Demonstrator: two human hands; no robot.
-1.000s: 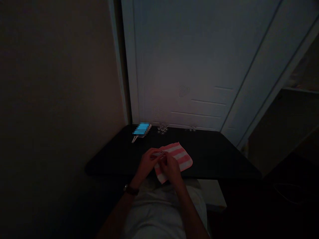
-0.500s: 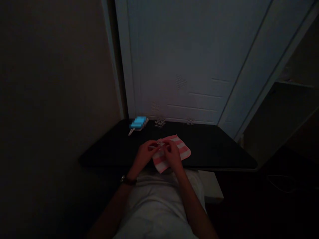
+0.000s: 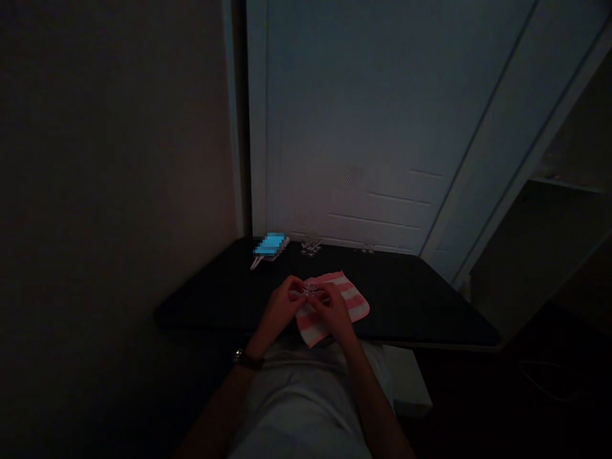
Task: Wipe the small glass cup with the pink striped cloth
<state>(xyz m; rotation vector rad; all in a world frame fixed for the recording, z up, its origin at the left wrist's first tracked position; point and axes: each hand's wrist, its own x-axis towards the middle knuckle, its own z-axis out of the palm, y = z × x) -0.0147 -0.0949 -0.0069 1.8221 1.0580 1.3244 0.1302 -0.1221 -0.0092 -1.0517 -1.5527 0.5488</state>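
Over a pink-and-white striped cloth (image 3: 354, 302) on the black table, my left hand (image 3: 285, 301) and my right hand (image 3: 331, 303) meet. Between their fingertips is a small clear, shiny piece (image 3: 310, 290), pinched from both sides. Its exact shape is too dark and small to make out. The cloth lies flat beneath and to the right of my hands, partly covered by them. A dark band with a shiny face circles my left wrist.
At the back of the black table (image 3: 205, 306) lie a lit phone (image 3: 270, 245) on a white stand, a cluster of several clear pieces (image 3: 310, 246) and a smaller group (image 3: 368, 248). A pale panel rises behind. A white box (image 3: 408, 381) stands below the front edge.
The camera view has shifted, so the table and hands appear slightly lower. My fingers have moved a little around the clear piece, which stays between them.
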